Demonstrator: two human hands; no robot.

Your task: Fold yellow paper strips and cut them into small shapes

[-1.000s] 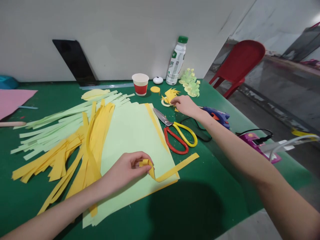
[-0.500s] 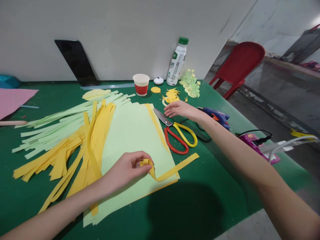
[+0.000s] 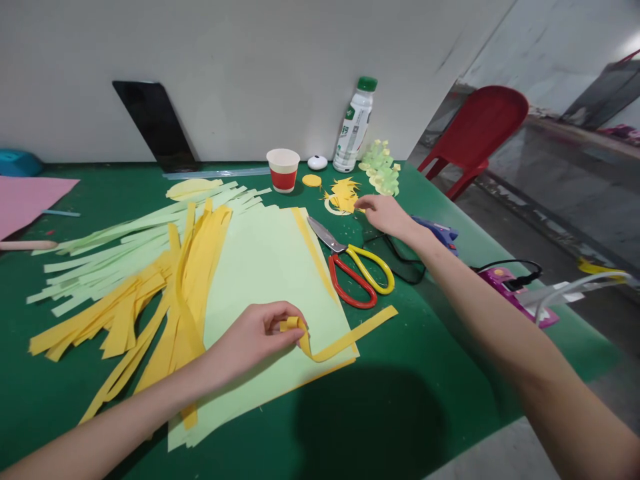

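Left hand (image 3: 265,330) pinches a curled yellow paper strip (image 3: 353,338); right hand (image 3: 386,215), beside spiky yellow paper scraps (image 3: 344,192), has unclear grip.

Strips (image 3: 207,253) left; scissors (image 3: 341,248) right (of sheets (image 3: 265,267))

Bottle (image 3: 351,137) and Cup (image 3: 283,175) Stood by the Wall (image 3: 260,80)

I saw a white case (image 3: 317,162) lying between those two. Farther left, a black slab (image 3: 153,123) leaned on the wall, and a blue object (image 3: 19,163) sat at the far left. Off to the right, a purple power strip (image 3: 501,285) lay near the table's (image 3: 450,363) edge; beyond it stood a red chair (image 3: 483,130).
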